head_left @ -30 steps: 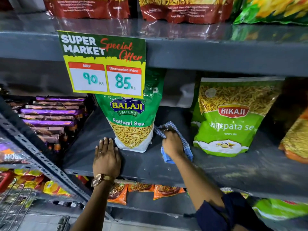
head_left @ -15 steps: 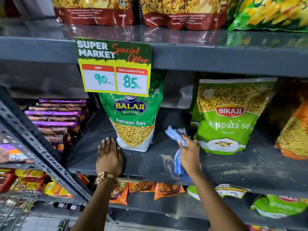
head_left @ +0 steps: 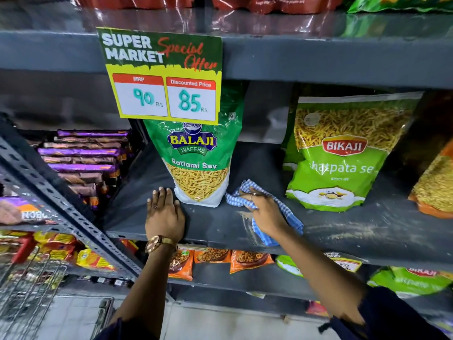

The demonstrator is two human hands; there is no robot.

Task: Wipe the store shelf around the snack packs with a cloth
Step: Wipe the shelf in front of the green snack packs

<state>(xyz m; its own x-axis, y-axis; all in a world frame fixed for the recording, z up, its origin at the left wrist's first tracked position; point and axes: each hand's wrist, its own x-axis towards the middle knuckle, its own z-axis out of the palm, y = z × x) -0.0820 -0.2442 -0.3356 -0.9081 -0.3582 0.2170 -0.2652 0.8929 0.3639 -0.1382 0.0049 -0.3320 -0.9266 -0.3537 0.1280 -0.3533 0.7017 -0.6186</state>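
Pressing checked cloth [head_left: 269, 212] (crumpled) on shelf [head_left: 215, 227].

1. I see the Balaji pack [head_left: 199, 165] standing on the shelf [head_left: 215, 225], left of the Bikaji pack [head_left: 343, 153].
2. The cloth [head_left: 275, 212] lies on the shelf between the two packs, under my right hand [head_left: 266, 212].
3. My left hand [head_left: 164, 217] rests flat on the shelf, just left of the Balaji pack.
4. The price sign [head_left: 164, 74] hangs from the upper shelf edge, in front of the Balaji pack's top.
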